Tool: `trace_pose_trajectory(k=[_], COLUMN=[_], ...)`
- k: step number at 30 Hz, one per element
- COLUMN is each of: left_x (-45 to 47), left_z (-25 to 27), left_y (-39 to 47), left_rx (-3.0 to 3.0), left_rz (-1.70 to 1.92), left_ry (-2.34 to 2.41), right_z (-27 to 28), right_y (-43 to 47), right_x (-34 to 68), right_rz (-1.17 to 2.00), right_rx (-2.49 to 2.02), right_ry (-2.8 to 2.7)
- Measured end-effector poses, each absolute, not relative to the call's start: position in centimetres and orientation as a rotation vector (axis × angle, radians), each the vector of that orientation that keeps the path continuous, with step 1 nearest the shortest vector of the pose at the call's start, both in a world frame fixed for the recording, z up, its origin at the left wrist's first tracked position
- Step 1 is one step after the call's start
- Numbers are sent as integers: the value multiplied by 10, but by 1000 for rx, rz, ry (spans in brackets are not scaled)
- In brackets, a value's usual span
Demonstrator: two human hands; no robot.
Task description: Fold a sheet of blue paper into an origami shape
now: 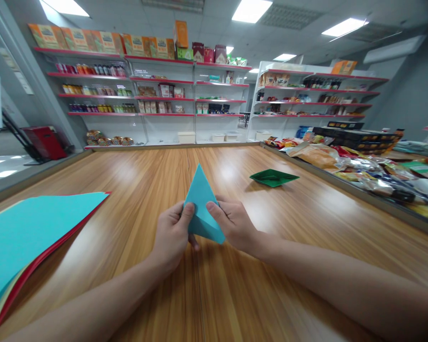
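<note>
Paper (200, 187), blue, folded | over desk (146, 175), between left and right edges | long axis, pointed tip toward far edge | left grip (171, 232), right grip (238, 224): pinched closed on opposite sides, equally near

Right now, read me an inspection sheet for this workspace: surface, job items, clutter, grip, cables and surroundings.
Surface: wood-grain table, raised edging.
Job items: folded blue paper, pointed end facing away from the person.
Clutter: stacked coloured sheets at left; folded green paper at right; packaged goods past the right edging.
Grip: left hand and right hand both hold the blue paper.
Cables: nothing seen.
Surroundings: stocked shelves beyond, lit ceiling panels overhead.
</note>
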State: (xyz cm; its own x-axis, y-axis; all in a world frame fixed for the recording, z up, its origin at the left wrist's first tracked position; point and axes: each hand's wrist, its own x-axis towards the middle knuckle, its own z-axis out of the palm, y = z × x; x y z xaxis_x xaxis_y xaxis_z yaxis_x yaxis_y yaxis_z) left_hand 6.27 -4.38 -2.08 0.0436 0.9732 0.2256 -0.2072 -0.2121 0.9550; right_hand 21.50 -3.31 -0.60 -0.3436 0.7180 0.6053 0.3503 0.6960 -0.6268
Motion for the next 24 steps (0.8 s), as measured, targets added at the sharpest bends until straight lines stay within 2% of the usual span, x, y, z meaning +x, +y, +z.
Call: trace_pose_trajectory(k=[6,17,24], left_x=[59,56,56], left_z=[-18,-17,-21], left_y=[-47,-50,-45], left_rx=[1337,1378,1271], left_rz=[1371,1360,1388], left_ry=[991,998,941], right_z=[-14,-15,-16], right_y=[-29,-29,-28], right_x=[211,207,207], right_rz=[601,473,537], right_rx=[-825,-815,-829], right_ry=[-1905,-1936,-1928])
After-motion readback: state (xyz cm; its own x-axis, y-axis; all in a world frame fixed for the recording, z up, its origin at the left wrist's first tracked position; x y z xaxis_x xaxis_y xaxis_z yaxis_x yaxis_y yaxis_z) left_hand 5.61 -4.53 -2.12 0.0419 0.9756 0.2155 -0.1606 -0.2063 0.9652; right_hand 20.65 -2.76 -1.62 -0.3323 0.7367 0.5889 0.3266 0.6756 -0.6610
